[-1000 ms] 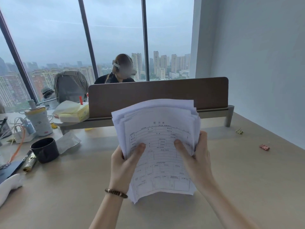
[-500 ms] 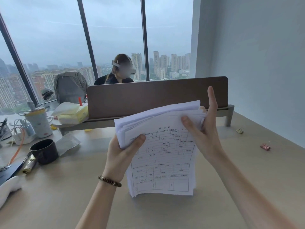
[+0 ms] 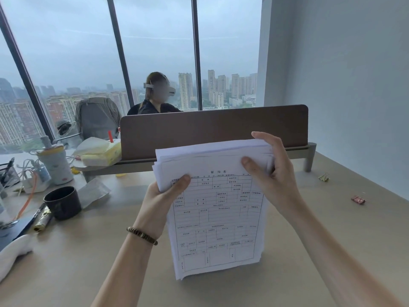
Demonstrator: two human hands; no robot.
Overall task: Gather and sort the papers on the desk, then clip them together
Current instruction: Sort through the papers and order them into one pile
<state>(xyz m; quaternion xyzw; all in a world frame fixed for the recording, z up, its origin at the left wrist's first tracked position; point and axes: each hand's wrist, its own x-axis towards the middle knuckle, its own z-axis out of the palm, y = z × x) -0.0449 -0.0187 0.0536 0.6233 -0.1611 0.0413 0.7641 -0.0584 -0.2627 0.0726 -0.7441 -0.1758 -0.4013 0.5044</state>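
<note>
A stack of white printed forms (image 3: 218,220) stands upright on its bottom edge on the beige desk (image 3: 321,240), its top sheets uneven. My left hand (image 3: 164,198) grips the stack's upper left edge, thumb on the front sheet. My right hand (image 3: 271,173) clasps the upper right corner, fingers curled over the top edge. A gold binder clip (image 3: 323,177) and a red binder clip (image 3: 358,199) lie on the desk to the right, apart from both hands.
A brown divider panel (image 3: 212,127) stands behind the stack, with a person seated beyond it. At the left are a black mug (image 3: 62,202), a tissue pack (image 3: 100,152), a white kettle (image 3: 55,166), cables and a pen.
My right hand slid from the stack's middle right side up to its top right corner and closed over the top edge. The stack dropped lower and stands on the desk.
</note>
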